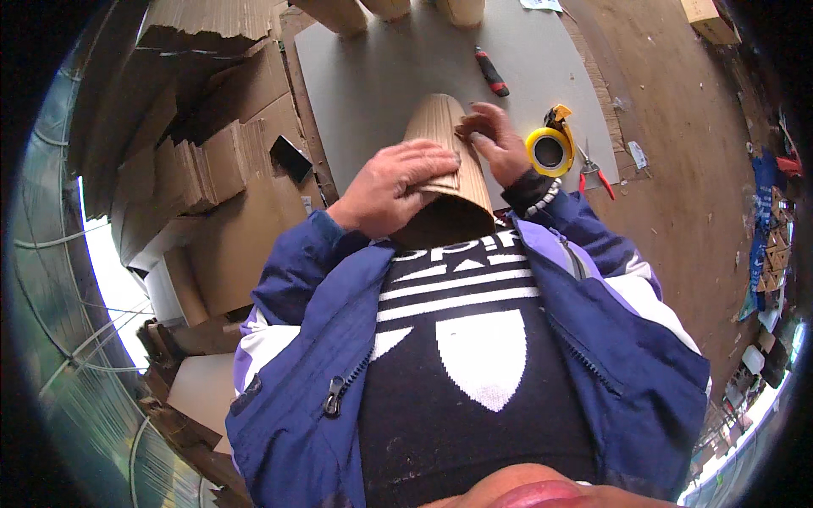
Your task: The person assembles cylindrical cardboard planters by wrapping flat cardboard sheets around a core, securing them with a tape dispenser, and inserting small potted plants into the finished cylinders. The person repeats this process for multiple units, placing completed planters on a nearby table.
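Both hands — left hand (398, 182) flat, right hand (495, 140) pinching (fingertips) — on cardboard roll (440, 127).

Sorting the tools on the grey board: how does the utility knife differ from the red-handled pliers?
The utility knife is a straight, closed bar in red and black; the red-handled pliers fork into two handles with bare metal jaws. The knife lies up the grey board, clear of both hands; the pliers lie at its right edge, beside the yellow tape dispenser. Both lie flat, unheld.
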A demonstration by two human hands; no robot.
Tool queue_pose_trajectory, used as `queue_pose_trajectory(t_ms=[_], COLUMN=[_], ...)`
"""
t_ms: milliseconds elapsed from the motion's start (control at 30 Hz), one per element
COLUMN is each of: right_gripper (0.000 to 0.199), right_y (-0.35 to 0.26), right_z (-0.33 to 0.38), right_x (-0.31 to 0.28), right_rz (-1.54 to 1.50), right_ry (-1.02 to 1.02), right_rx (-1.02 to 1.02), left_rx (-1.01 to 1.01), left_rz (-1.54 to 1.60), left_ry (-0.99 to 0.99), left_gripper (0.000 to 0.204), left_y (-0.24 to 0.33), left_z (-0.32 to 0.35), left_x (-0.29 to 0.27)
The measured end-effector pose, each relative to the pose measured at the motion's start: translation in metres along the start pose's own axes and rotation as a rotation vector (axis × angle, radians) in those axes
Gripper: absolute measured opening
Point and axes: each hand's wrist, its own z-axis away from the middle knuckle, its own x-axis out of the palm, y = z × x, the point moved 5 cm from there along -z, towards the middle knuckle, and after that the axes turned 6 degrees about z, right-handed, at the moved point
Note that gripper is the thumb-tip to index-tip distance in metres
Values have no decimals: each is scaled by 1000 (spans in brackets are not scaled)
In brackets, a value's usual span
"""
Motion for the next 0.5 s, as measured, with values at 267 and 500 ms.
queue_pose_trajectory(t_ms=[267, 500], right_gripper=[82, 76], right_y=[110, 150], right_z=[68, 48], right_x=[-182, -204], right_rz=[1160, 1214], right_ry=[599, 408], right_rx=[783, 958], left_rx=[60, -81], left_rz=[349, 406], left_ry=[-280, -209], left_gripper=[59, 44], left_y=[-24, -121], left_z=[-11, -46], left_x=[15, 47])
